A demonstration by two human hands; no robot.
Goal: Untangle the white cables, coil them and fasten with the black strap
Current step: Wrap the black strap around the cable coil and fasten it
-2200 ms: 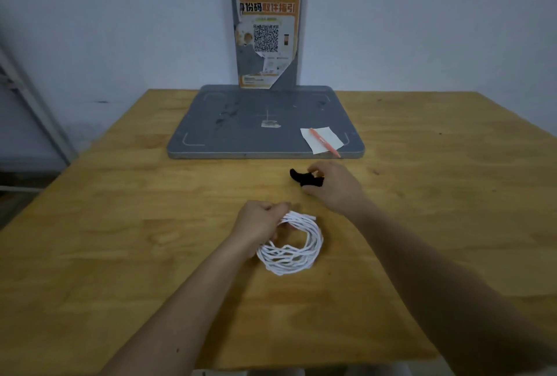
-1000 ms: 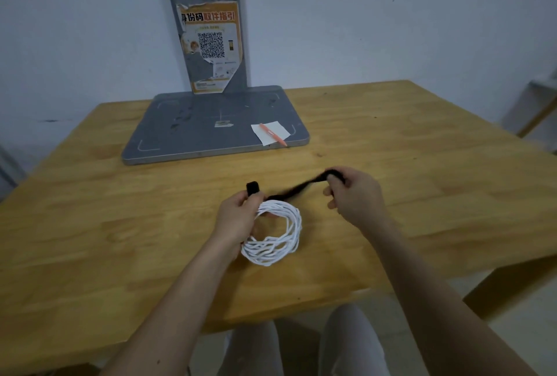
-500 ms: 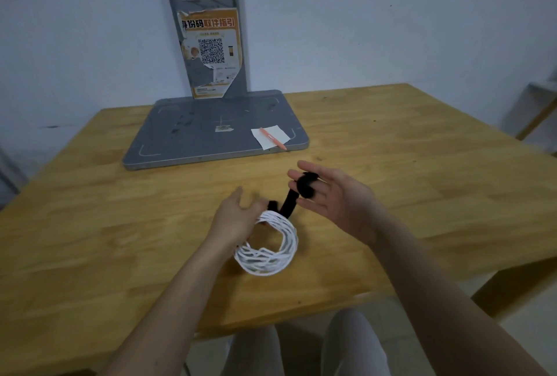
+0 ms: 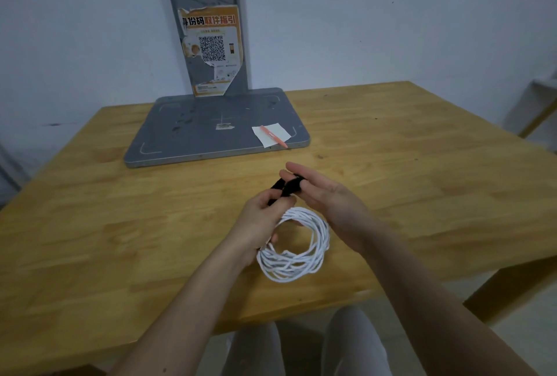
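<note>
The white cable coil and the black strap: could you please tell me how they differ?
The white cable coil is a wide, many-looped ring hanging below the hands; the black strap is a short dark band at its top. The left hand grips both; the right hand touches only the strap.

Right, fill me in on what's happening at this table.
A person is bundling white cables, already wound into a coil held just above the wooden table. The left hand grips the top of the coil along with the black strap. The right hand, fingers mostly straight, has the strap's other end at its fingertips. The strap is not fastened yet. A pen on a paper slip lies on the grey stand base behind.
</note>
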